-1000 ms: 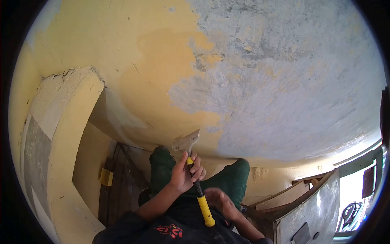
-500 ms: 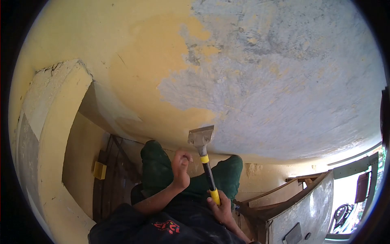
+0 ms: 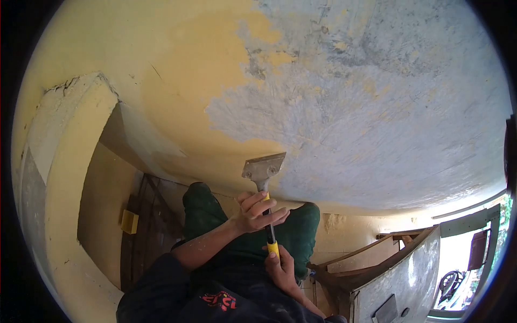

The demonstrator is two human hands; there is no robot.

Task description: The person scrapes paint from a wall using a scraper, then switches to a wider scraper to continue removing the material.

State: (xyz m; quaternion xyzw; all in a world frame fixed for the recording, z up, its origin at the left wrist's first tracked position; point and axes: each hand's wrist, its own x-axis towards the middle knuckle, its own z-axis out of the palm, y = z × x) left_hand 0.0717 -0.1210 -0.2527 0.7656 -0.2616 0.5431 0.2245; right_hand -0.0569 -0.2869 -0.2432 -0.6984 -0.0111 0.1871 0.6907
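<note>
A long-handled scraper [image 3: 269,229] with a wide metal blade and a black and yellow handle stands upright in front of me. My right hand [image 3: 281,267] is closed around the yellow lower end of the handle. Higher up, just below the metal head, my left hand [image 3: 257,211] has its fingers curled over the shaft. The blade overlaps the wall [image 3: 215,124] in this view, close to the border between yellow paint and a bare grey patch [image 3: 344,129].
At left a yellow wall edge with a cracked top [image 3: 72,145] frames a recess holding a small yellow box [image 3: 130,221]. On the right a grey panel [image 3: 396,274] on a wooden frame leans near a bright opening, with a wheel [image 3: 449,285] outside.
My left hand has moved right and up from beside the scraper onto its shaft, fingers now over it. The scraper blade has risen slightly along the wall; my right hand keeps its hold.
</note>
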